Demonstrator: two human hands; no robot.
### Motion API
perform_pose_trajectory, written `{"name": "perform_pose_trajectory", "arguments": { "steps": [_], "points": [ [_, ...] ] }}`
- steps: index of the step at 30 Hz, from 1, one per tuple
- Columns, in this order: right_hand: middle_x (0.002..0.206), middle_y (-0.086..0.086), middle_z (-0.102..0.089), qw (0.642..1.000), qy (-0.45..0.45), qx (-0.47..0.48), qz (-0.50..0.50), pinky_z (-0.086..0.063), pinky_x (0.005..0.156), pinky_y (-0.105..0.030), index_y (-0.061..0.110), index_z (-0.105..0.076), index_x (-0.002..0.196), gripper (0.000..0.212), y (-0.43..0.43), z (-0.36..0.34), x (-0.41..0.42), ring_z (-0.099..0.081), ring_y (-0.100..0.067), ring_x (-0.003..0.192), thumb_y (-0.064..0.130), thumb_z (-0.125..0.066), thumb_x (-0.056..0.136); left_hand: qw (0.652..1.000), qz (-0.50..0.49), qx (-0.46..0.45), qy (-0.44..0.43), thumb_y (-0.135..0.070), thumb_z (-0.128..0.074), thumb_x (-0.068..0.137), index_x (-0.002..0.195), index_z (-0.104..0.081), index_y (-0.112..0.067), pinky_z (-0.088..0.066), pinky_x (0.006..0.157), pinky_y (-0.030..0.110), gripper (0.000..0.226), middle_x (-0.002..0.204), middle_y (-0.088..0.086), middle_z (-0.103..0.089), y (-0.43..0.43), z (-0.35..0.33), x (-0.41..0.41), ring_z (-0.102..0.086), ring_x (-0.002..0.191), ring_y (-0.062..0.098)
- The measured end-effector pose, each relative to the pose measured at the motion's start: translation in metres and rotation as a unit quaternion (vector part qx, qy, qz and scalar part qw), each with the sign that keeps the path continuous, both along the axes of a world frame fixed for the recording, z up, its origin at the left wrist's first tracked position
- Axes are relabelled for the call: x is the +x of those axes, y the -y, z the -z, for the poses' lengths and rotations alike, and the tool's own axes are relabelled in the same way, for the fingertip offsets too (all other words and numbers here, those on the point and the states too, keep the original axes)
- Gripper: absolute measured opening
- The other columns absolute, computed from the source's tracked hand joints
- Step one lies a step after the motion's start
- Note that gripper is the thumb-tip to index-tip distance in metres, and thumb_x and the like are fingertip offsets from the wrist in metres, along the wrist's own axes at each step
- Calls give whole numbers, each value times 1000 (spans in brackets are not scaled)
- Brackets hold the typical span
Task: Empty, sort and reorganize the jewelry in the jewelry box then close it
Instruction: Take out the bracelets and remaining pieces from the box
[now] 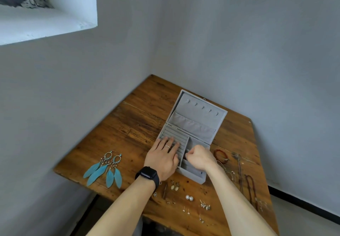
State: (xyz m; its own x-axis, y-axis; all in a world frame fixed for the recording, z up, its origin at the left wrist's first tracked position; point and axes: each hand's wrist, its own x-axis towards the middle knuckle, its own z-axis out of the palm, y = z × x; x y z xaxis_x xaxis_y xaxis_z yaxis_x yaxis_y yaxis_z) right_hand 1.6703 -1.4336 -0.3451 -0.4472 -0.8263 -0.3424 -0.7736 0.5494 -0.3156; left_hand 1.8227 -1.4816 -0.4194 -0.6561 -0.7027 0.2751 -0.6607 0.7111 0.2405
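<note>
grey jewelry box [192, 178] 1 | left hand [162, 157] flat on it | right hand [201, 157] pinching dark piece [184, 157] | feather earrings [108, 162] 2

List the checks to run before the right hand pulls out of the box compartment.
1. Jewelry box lid open: ok.
2. Left hand flat on the ring rolls, steadying the box: ok.
3. Right hand curled in the side compartment, what it pinches hidden: cannot tell.
4. Bare table wood left of the box for laying pieces down: ok.
5. Feather earrings apart from both hands: ok.
6. Red bead bracelet right beside the right wrist, may get brushed: not ok.
</note>
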Motion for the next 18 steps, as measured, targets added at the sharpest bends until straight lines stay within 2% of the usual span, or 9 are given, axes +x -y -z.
{"name": "perform_pose_trajectory", "arguments": {
  "steps": [2,4,6,11,13,15,16,18],
  "points": [
    [73,3,-60,989,120,-59,61,-41,63,-29,22,-59,79,21,-9,-9,-6,-55,-16,69,27,-50,98,1000,-1,2,-1,-38,-35,95,132,-64,-20,-38,113,42,50,138,5,-61,0,0,0,-54,129,24],
    [90,2,-69,950,243,-135,144,-40,64,-27,13,-63,95,16,-23,-18,-15,-54,-14,77,22,-51,99,1000,-2,5,-6,-38,-34,95,132,-64,-19,-38,113,43,51,138,6,-61,-1,0,-1,-54,129,25],
    [100,-1,-73,908,315,-198,194,-42,63,-27,12,-64,100,12,-37,-26,-23,-56,-13,82,18,-53,99,1000,-1,8,-8,-37,-33,96,131,-65,-19,-39,113,43,51,137,6,-61,-1,-1,-1,-55,129,25],
    [93,-8,-71,830,408,-301,233,-46,70,-32,9,-64,94,7,-63,-48,-25,-65,-18,88,12,-58,96,1000,4,19,-11,-39,-29,96,135,-62,-18,-37,114,44,55,140,6,-59,2,-3,0,-51,132,25],
    [89,-9,-68,796,443,-332,244,-48,71,-33,7,-62,95,5,-75,-55,-22,-67,-21,85,9,-57,97,999,15,27,-8,-43,-21,96,143,-53,-21,-26,119,43,61,149,5,-50,3,-6,0,-41,140,24],
    [85,-9,-67,769,465,-358,255,-48,69,-32,7,-62,97,5,-89,-58,-19,-67,-21,81,6,-57,97,997,29,68,9,-46,-24,99,147,-45,-25,-17,121,40,56,155,2,-41,5,-15,-2,-32,145,23],
    [84,-10,-66,757,473,-369,261,-48,69,-31,7,-62,99,7,-97,-59,-18,-67,-22,80,4,-57,97,997,28,78,9,-45,-31,100,145,-45,-28,-20,120,40,50,153,1,-42,6,-20,-4,-33,144,23],
    [84,-10,-66,744,479,-381,268,-48,70,-32,5,-64,102,9,-114,-58,-16,-65,-22,78,3,-57,97,997,24,78,7,-43,-43,100,137,-51,-31,-34,112,40,39,142,0,-50,5,-34,-11,-43,133,23]
  ]
}}
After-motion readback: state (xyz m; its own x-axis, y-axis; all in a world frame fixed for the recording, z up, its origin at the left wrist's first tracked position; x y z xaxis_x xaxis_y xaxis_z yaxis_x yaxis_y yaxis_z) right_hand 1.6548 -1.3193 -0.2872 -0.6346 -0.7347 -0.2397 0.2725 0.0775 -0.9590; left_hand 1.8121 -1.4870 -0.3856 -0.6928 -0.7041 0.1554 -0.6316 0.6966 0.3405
